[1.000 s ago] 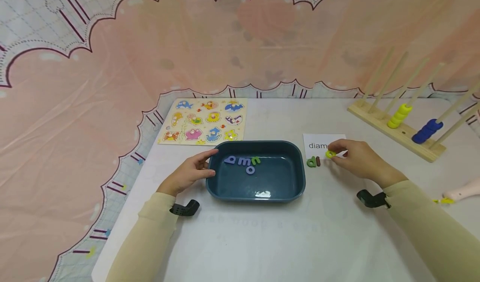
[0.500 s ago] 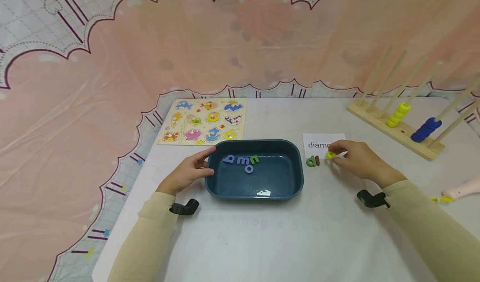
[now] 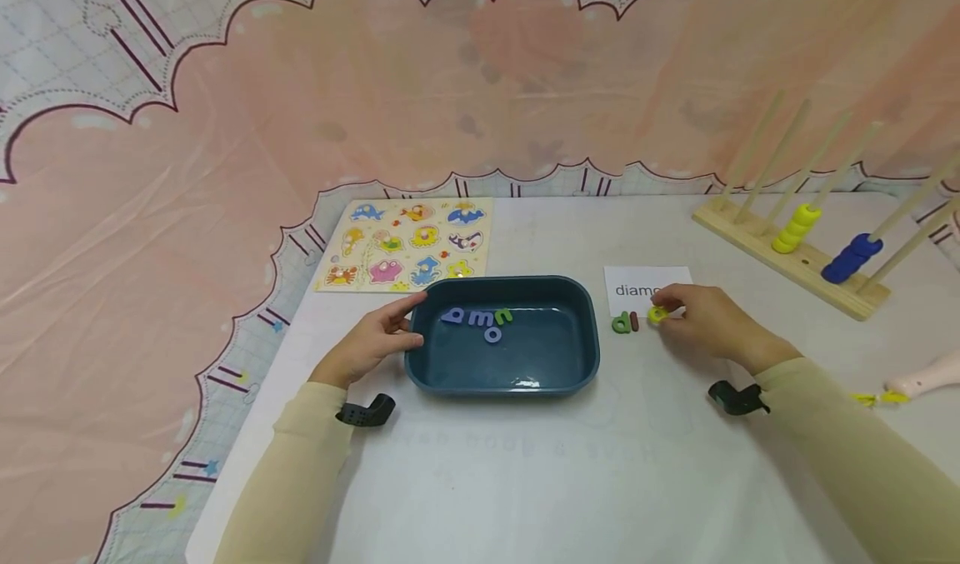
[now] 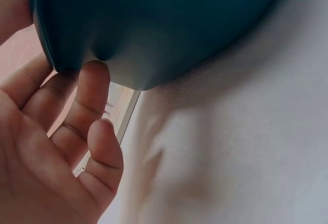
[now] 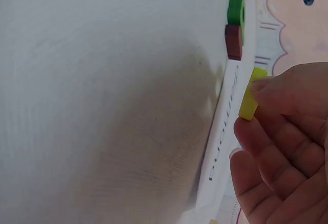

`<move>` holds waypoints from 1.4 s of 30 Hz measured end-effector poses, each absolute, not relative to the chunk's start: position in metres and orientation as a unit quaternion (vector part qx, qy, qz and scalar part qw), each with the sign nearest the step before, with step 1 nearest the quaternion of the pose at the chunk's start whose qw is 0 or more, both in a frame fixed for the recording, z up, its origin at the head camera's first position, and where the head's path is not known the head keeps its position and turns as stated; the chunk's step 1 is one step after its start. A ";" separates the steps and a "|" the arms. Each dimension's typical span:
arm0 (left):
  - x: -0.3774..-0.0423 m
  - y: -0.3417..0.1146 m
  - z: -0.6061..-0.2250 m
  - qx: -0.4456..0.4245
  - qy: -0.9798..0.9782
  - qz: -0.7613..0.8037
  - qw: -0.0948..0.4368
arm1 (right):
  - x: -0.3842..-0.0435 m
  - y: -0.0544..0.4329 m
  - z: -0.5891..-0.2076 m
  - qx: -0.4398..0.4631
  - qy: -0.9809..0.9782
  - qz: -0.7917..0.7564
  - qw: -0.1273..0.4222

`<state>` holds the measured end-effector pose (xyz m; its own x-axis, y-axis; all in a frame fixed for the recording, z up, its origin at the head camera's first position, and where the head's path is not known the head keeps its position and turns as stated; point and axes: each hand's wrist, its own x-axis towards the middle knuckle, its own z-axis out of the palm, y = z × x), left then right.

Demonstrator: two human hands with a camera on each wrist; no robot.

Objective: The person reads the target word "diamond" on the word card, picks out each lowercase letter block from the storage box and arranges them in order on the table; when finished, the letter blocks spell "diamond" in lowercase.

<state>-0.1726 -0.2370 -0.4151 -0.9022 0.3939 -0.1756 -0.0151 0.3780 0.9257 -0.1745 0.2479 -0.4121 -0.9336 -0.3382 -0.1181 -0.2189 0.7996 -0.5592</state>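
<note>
My left hand (image 3: 367,343) holds the left end of a dark blue tray (image 3: 502,383), its fingers against the outer wall (image 4: 154,34). Inside the tray lie a purple letter m (image 3: 481,319), a green n (image 3: 504,316), a purple o (image 3: 492,335) and another purple letter (image 3: 452,316). Between thumb and fingers, my right hand (image 3: 705,322) pinches a yellow letter (image 5: 252,95) with a round hole, over the lower edge of a white word card (image 3: 628,277). A green d (image 3: 621,323) and a thin brown letter (image 3: 634,321) lie just left of it. Fingers cover the word's end.
An animal peg puzzle (image 3: 405,243) lies behind the tray. At the back right stands a wooden bead stand (image 3: 787,260) with yellow and blue beads on its rods. A pale object with a yellow end (image 3: 918,381) lies at the right.
The tray has shifted slightly to the left together with my left hand. My right hand has moved a little left with the yellow letter, closer to the brown one.
</note>
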 end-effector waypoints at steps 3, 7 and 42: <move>-0.174 -0.237 -0.416 0.117 0.806 0.549 0.189 | -0.174 0.245 -0.414 -0.149 0.944 -0.274 0.108; -0.175 -0.238 -0.416 0.115 0.800 0.556 0.192 | -0.174 0.241 -0.414 -0.148 0.945 -0.270 0.108; -0.172 -0.239 -0.428 0.095 0.780 0.580 0.216 | -0.177 0.234 -0.422 -0.164 0.950 -0.247 0.099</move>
